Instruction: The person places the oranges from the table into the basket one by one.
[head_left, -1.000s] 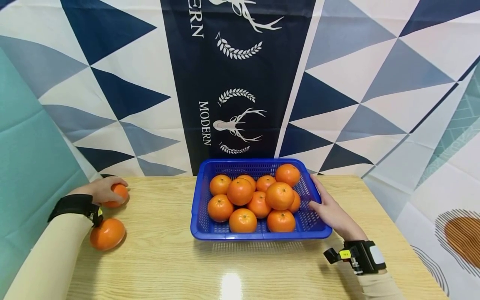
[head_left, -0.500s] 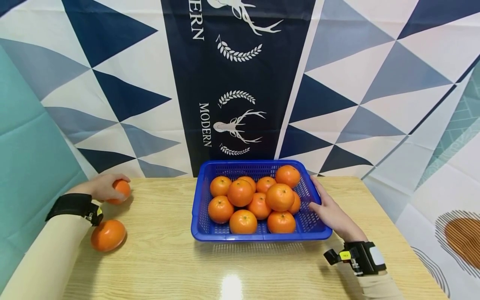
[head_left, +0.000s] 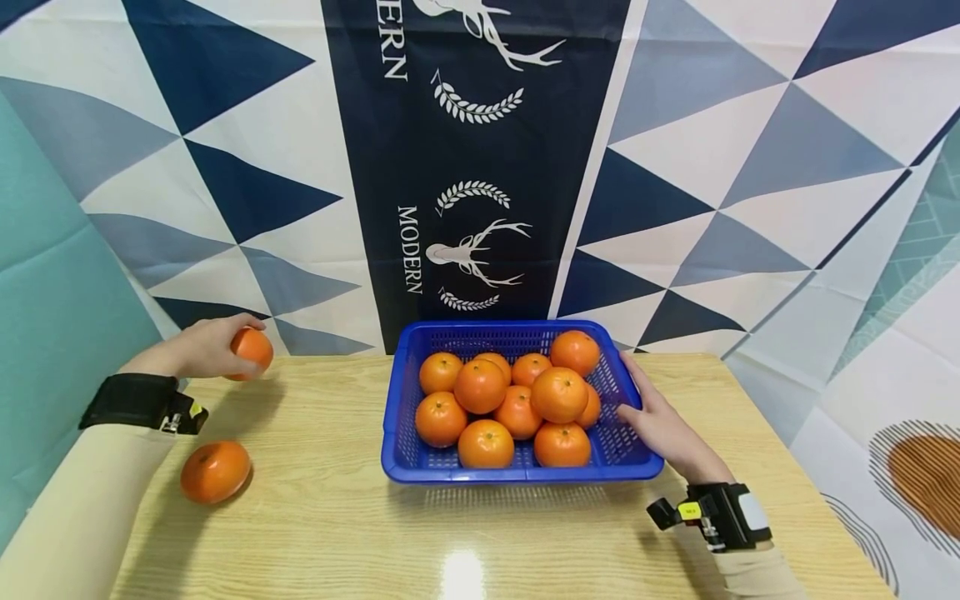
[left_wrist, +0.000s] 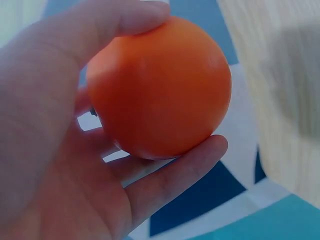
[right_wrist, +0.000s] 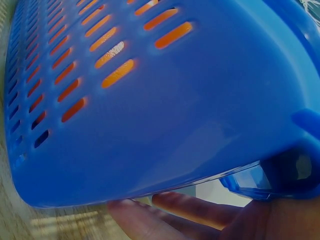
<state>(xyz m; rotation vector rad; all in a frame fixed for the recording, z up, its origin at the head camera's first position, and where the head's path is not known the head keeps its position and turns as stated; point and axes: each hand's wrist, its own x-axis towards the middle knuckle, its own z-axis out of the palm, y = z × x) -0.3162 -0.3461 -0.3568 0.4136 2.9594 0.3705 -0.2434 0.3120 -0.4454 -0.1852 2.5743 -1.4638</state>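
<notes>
At the far left, above the tabletop, my left hand (head_left: pixel 208 350) grips an orange (head_left: pixel 253 350). In the left wrist view that orange (left_wrist: pixel 165 90) sits between the thumb on one side and the fingers curved round the other. A second orange (head_left: pixel 216 472) lies on the table below that hand, apart from it. My right hand (head_left: pixel 667 421) holds the right side of a blue plastic basket (head_left: pixel 517 476), thumb over the rim. Several oranges (head_left: pixel 486 442) are piled inside. The right wrist view shows the basket's slotted wall (right_wrist: pixel 150 135) and fingers (right_wrist: pixel 145 220) against its edge.
The wooden table (head_left: pixel 322 517) ends at a patterned cloth (head_left: pixel 480 167) hanging behind the basket. A teal panel (head_left: pixel 67 350) borders the left side. Black camera straps are on both wrists.
My left hand has lifted its orange off the table, moving up and slightly right. The orange's shadow now lies apart below it. My right hand and the basket have stayed put.
</notes>
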